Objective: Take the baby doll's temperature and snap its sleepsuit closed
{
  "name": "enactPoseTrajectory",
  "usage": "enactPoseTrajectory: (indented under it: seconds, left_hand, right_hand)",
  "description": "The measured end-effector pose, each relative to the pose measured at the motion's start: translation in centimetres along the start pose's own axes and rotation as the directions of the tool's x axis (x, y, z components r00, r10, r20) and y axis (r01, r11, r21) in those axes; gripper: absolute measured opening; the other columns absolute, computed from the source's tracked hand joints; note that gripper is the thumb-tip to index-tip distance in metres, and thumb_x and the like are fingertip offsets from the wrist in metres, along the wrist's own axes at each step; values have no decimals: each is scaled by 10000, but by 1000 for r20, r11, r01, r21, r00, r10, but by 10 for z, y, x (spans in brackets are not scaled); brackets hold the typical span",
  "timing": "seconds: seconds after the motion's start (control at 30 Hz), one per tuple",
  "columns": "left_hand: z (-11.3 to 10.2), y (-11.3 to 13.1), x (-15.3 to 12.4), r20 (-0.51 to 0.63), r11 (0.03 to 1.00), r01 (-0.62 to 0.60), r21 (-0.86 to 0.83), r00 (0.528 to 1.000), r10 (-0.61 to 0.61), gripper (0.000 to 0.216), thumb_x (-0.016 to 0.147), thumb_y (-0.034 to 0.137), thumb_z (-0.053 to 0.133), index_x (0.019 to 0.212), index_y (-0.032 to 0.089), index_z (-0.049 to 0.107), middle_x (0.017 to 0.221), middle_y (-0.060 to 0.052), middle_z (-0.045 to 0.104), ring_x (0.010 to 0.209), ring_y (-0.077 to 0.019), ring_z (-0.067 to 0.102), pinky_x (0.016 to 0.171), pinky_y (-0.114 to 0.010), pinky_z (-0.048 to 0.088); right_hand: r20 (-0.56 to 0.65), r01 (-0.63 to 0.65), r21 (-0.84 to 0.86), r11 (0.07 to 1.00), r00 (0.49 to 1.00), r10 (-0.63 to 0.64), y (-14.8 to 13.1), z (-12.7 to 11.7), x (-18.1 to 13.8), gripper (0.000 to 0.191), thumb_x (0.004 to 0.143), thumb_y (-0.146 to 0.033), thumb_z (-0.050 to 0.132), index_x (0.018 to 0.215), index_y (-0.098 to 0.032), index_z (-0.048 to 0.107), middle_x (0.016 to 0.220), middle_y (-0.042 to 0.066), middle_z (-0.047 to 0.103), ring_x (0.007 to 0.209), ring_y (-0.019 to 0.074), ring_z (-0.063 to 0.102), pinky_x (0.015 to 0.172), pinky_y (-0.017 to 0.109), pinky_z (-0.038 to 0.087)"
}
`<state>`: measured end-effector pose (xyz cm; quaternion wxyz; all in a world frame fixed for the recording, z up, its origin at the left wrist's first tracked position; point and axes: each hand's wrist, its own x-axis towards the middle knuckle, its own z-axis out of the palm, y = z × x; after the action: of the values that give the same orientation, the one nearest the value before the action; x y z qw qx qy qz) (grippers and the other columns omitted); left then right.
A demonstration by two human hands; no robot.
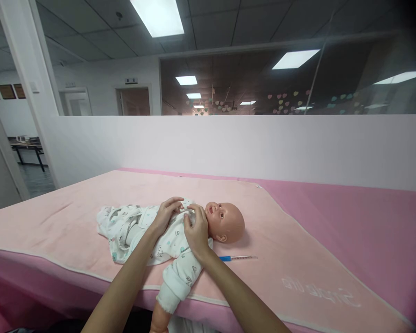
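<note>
A baby doll (225, 222) in a white patterned sleepsuit (131, 226) lies on its back on a light pink blanket (72, 217), head to the right. My left hand (165, 215) rests on the doll's chest, fingers curled and pinching the suit's fabric near the collar. My right hand (196, 229) is beside it, just under the doll's chin, fingers also pinched on the collar. One sleeved doll arm (176, 277) hangs over the table's near edge.
A thin thermometer with a blue end (237, 258) lies on the blanket just right of my right forearm. The table has a darker pink cover (367, 217). A white partition wall (229, 143) stands behind, with glass above. A doorway opens at the left.
</note>
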<state>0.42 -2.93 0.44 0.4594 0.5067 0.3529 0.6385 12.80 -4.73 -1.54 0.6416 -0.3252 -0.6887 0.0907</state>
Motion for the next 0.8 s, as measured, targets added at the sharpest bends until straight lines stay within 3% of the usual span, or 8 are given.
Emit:
enactPoseTrajectory:
  seconds: [0.1, 0.17, 0.27, 0.37, 0.53, 0.63, 0.73, 0.8]
  left_hand:
    - [-8, 5, 3, -113, 993, -55, -105, 993, 43, 244, 672, 309, 594, 860, 154, 620, 629, 10, 547, 578, -84, 487, 598, -210, 389]
    - [-16, 12, 1, -113, 996, -60, -71, 992, 51, 227, 689, 325, 573, 826, 153, 629, 620, 6, 545, 557, -84, 472, 575, -209, 378]
    - [-28, 21, -7, 44, 988, 12, 154, 999, -19, 174, 682, 301, 583, 716, 145, 654, 636, -15, 568, 584, -102, 472, 580, -215, 371]
    - [-36, 26, -14, 212, 927, 55, 371, 967, -142, 117, 649, 260, 618, 656, 158, 674, 691, -28, 600, 683, -140, 499, 614, -221, 372]
    - [-42, 26, -17, 335, 907, 81, 413, 913, -234, 99, 628, 231, 635, 690, 162, 668, 686, -10, 569, 679, -133, 481, 627, -223, 354]
    - [-43, 24, -18, 353, 924, 72, 376, 911, -215, 90, 636, 217, 627, 700, 156, 648, 682, -3, 550, 671, -124, 466, 639, -226, 350]
    - [-45, 22, -18, 378, 936, 66, 346, 903, -203, 110, 661, 226, 597, 721, 145, 641, 694, -14, 564, 695, -136, 478, 692, -248, 367]
    - [-46, 20, -17, 372, 940, 66, 335, 907, -196, 133, 673, 246, 582, 731, 139, 636, 698, -21, 574, 709, -146, 487, 729, -270, 375]
  right_hand:
    - [57, 14, -46, 999, 998, -12, 1, 0, -2, 208, 755, -158, 489, 954, -197, 535, 883, 46, 598, 865, 185, 540, 759, 319, 436]
    - [61, 19, -53, 998, 998, -15, 1, 0, -2, 200, 767, -144, 470, 948, -198, 535, 882, 48, 599, 855, 180, 543, 744, 310, 435]
    - [43, 33, -45, 998, 999, -31, 0, -1, -2, 180, 808, -143, 425, 945, -198, 529, 893, 48, 593, 859, 171, 539, 752, 309, 428]
    - [33, 68, -44, 997, 997, -66, -3, -3, -1, 165, 834, -152, 402, 931, -201, 526, 878, 41, 588, 847, 164, 533, 759, 311, 420]
    - [47, 104, -103, 989, 994, -99, -7, -4, -1, 173, 837, -135, 382, 918, -195, 523, 869, 42, 582, 836, 166, 513, 760, 313, 402]
    - [165, 210, -170, 963, 969, -182, -10, -4, 2, 164, 807, -125, 399, 875, -193, 531, 834, 42, 578, 820, 181, 495, 785, 339, 379]
    - [373, 372, -173, 912, 882, -289, -12, 1, 8, 134, 766, -131, 436, 834, -190, 535, 786, 33, 566, 782, 177, 488, 817, 350, 361]
    - [449, 420, -166, 892, 838, -311, -12, 5, 12, 125, 739, -139, 461, 829, -186, 534, 791, 34, 565, 775, 173, 490, 818, 346, 361]
